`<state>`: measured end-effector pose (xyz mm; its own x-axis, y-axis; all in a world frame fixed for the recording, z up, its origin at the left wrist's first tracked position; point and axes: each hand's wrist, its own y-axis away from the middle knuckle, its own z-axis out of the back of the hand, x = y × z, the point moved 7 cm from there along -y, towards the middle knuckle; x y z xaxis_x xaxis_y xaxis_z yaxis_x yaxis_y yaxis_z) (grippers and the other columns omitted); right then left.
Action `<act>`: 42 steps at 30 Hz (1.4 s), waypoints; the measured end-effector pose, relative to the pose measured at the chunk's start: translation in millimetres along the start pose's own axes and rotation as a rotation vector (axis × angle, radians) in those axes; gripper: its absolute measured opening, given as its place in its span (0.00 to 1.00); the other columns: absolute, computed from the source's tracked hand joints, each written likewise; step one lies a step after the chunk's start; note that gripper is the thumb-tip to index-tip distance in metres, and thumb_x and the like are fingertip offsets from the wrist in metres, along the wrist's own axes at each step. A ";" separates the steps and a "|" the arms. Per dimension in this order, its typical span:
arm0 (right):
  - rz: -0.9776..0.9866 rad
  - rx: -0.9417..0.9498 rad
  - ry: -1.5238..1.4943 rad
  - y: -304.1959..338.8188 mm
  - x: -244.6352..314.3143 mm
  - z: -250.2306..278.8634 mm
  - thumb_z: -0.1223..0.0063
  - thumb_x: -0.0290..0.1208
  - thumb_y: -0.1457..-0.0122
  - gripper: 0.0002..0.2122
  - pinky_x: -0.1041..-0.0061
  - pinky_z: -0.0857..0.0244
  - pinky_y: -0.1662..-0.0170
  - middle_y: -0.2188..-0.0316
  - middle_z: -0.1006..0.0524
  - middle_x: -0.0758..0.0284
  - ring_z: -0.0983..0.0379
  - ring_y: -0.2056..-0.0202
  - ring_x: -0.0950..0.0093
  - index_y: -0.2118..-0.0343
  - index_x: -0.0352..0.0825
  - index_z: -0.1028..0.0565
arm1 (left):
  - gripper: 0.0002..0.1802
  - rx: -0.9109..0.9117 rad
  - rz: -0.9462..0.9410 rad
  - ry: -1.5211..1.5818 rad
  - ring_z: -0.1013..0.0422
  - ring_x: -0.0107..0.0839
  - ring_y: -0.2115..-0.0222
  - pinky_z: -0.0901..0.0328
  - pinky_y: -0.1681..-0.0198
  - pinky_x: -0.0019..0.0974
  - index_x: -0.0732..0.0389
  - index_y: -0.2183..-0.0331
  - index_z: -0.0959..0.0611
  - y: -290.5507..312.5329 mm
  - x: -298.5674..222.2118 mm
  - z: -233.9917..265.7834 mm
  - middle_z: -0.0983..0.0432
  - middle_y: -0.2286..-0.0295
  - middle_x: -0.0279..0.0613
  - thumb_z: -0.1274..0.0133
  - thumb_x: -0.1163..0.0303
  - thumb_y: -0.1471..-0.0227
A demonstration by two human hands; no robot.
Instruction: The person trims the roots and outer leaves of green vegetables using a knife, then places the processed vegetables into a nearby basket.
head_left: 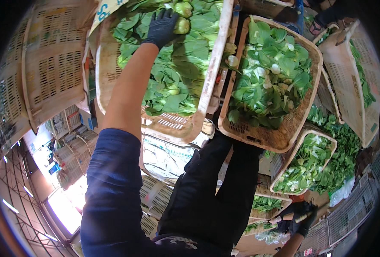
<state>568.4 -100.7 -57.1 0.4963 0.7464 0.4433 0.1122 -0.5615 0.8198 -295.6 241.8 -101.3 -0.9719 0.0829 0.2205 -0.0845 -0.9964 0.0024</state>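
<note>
My left hand (161,29), in a black glove, reaches into a large pale plastic crate (213,68) at the upper middle. Its fingers are spread over green leafy bok choy (177,79), next to a few pale stem bases (181,25). No vegetable is visibly gripped by it. Far down at the right, my right hand (303,217), also black-gloved, is closed around a slim tool with a yellowish handle, apparently a knife (301,216). Its dark end points up and right; the blade is hard to make out.
A tan crate (258,144) of trimmed bok choy stands right of my legs. Smaller crates (333,147) of greens and loose leaves (344,154) lie farther right. Slatted crates (55,64) are stacked at the left. Part of another person (333,16) shows at the upper right.
</note>
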 end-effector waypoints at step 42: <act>0.554 0.293 1.110 -99.3 -4.5 -362.9 0.40 0.23 0.60 0.34 0.75 0.34 0.67 0.55 0.31 0.63 0.29 0.67 0.74 0.47 0.37 0.41 | 0.44 0.515 0.187 1.546 0.35 0.40 0.58 0.40 0.54 0.37 0.65 0.54 0.35 169.3 -321.9 193.9 0.34 0.60 0.49 0.33 0.61 0.74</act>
<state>242.6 81.3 -8.9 -0.4303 0.2050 0.8791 0.3769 -0.8441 0.3814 45.6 43.3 17.3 -0.2694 -0.4112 -0.8709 -0.1776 -0.8676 0.4645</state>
